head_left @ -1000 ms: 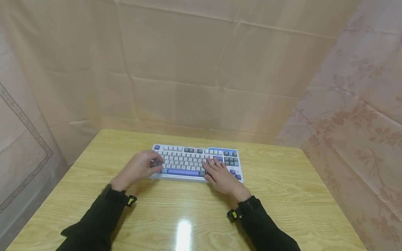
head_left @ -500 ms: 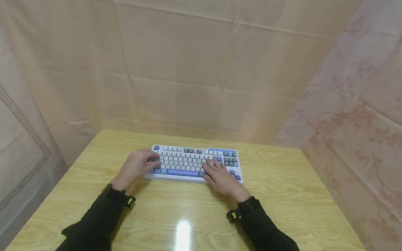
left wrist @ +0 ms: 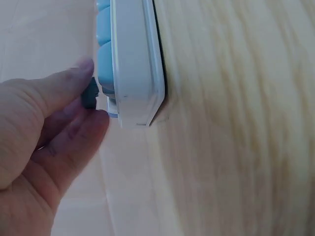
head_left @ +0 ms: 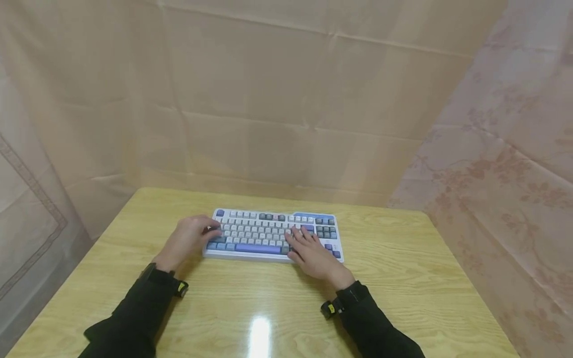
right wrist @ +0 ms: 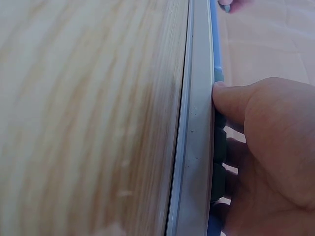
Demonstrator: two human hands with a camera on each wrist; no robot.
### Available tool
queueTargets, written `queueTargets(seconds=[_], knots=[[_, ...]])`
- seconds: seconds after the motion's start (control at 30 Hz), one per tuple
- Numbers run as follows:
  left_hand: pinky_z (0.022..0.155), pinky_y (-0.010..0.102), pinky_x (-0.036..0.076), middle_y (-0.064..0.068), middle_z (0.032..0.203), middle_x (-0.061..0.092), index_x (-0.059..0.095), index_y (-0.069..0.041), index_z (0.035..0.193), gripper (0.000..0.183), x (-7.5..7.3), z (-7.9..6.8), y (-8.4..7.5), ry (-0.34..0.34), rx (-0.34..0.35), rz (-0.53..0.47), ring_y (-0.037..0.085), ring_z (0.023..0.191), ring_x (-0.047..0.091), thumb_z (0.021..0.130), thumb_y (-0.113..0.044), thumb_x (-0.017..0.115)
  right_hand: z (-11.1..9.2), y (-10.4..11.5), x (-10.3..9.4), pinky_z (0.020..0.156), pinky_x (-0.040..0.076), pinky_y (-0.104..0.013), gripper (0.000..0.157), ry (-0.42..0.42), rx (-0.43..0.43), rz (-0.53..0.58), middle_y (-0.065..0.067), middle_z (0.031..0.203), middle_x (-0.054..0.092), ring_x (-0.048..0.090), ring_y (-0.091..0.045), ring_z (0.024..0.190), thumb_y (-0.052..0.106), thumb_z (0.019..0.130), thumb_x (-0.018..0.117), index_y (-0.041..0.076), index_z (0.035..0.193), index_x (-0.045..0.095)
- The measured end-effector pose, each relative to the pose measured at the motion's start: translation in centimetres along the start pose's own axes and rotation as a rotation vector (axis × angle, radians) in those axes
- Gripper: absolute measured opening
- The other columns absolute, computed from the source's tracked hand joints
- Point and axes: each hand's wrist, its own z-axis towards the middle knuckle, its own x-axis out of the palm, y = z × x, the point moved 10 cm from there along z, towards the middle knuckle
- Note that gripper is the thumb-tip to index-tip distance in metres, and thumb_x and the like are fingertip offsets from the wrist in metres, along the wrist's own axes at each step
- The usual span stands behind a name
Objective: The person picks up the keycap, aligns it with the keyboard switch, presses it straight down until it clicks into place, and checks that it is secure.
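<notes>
A compact keyboard [head_left: 255,232] with white, grey, blue and purple keys lies on the wooden table. My left hand [head_left: 188,238] is at its left end, palm turned inward. In the left wrist view, the thumb and fingers pinch a small dark keycap [left wrist: 90,93] close beside the light blue keys [left wrist: 105,66] at the keyboard's corner. My right hand [head_left: 315,256] rests over the keyboard's right part, fingers spread on the keys. Its thumb [right wrist: 229,98] touches the front edge in the right wrist view, and the other fingertips are partly hidden behind dark keys.
The wooden table [head_left: 380,278] stretches around the keyboard, with a bright light reflection near its front. A beige cloth [head_left: 268,99] hangs behind the table, and patterned cloths hang at both sides. Black sleeves [head_left: 134,308] with wrist cameras cover both forearms.
My left hand has moved left along the keyboard, uncovering more keys at its lower left corner. The right hand keeps its place on the keys. The head view has shifted slightly.
</notes>
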Motion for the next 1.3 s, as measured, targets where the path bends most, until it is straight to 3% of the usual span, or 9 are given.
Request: queueTargets(seconds=[0.23,0.47,1.07,1.3], knots=[[0.082,0.042,0.052,0.009,0.098,0.070,0.073,-0.006,0.101,0.020,1.2,0.0,0.3,0.090,-0.012,0.031,0.022,0.091,0.064,0.083,-0.015,0.071,-0.1,0.1,-0.1,0.109,0.012,-0.058,0.052,-0.004,-0.004,0.007,-0.020,0.154,0.021,0.010,-0.042,0.140,0.029,0.103,0.036,0.006,0.149,0.028],[0.086,0.046,0.050,0.011,0.100,0.070,0.074,-0.005,0.098,0.016,1.4,0.2,-0.2,0.089,0.036,0.057,0.027,0.096,0.064,0.082,-0.006,0.071,-0.1,0.1,0.0,0.109,0.012,-0.058,0.052,-0.007,-0.007,0.001,-0.020,0.154,0.020,0.010,-0.041,0.140,0.030,0.104,0.035,0.007,0.149,0.027],[0.087,0.045,0.050,0.009,0.100,0.069,0.074,-0.006,0.096,0.013,1.5,-0.1,-0.3,0.106,0.036,0.076,0.025,0.096,0.063,0.084,-0.004,0.068,0.1,0.1,0.2,0.109,0.013,-0.059,0.052,-0.009,-0.015,-0.014,-0.020,0.154,0.021,0.010,-0.041,0.140,0.030,0.104,0.035,0.007,0.149,0.028],[0.082,0.043,0.052,0.008,0.099,0.069,0.075,-0.006,0.096,0.017,1.4,0.1,-0.7,0.116,0.039,0.060,0.023,0.093,0.063,0.081,-0.011,0.068,0.1,-0.1,-0.1,0.109,0.012,-0.059,0.052,-0.008,-0.011,-0.006,-0.020,0.154,0.020,0.010,-0.042,0.140,0.030,0.104,0.035,0.007,0.149,0.028]])
